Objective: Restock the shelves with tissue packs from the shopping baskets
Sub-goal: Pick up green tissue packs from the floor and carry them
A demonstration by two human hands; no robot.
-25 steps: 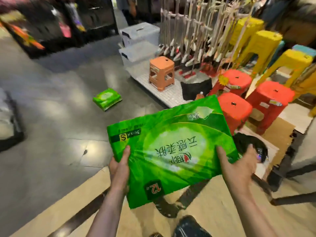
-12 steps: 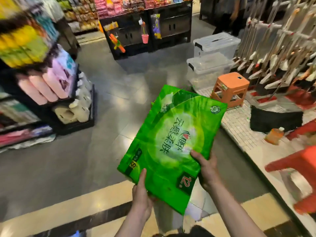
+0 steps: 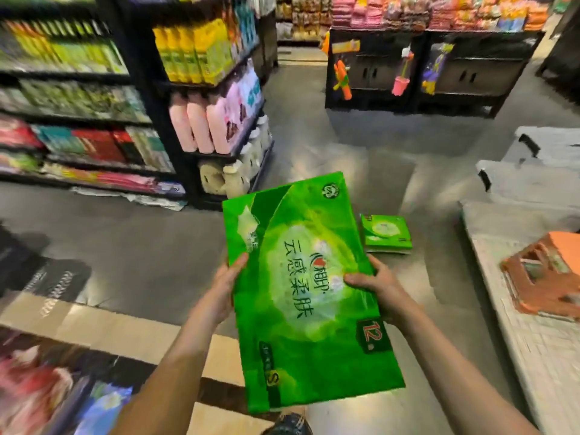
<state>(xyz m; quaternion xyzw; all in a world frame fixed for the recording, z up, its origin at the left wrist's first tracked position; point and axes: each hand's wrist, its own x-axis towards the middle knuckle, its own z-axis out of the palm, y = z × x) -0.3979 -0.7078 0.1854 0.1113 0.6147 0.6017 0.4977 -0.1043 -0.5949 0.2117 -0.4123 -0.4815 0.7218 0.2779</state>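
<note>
Shelves (image 3: 94, 120) at upper left hold stock. Green tissue pack (image 3: 307, 293), centre frame, is carried flat above the floor. Left hand (image 3: 224, 288) and right hand (image 3: 379, 288) each grip one long edge, thumbs on top. Advise keeping it level and supporting it underneath. Second pack (image 3: 386, 233) lies on the floor behind.

Both my forearms reach forward from the near edge, bare, angled inward toward each other. My left hand (image 3: 224, 288) grips the left edge of the tissue pack (image 3: 310, 293), thumb lying on its top face, fingers hidden underneath. My right hand (image 3: 378, 288) grips the right edge, thumb pressed flat across the front, pointing left; its fingers curl behind, out of sight. Wrists roughly level, well apart.
</note>
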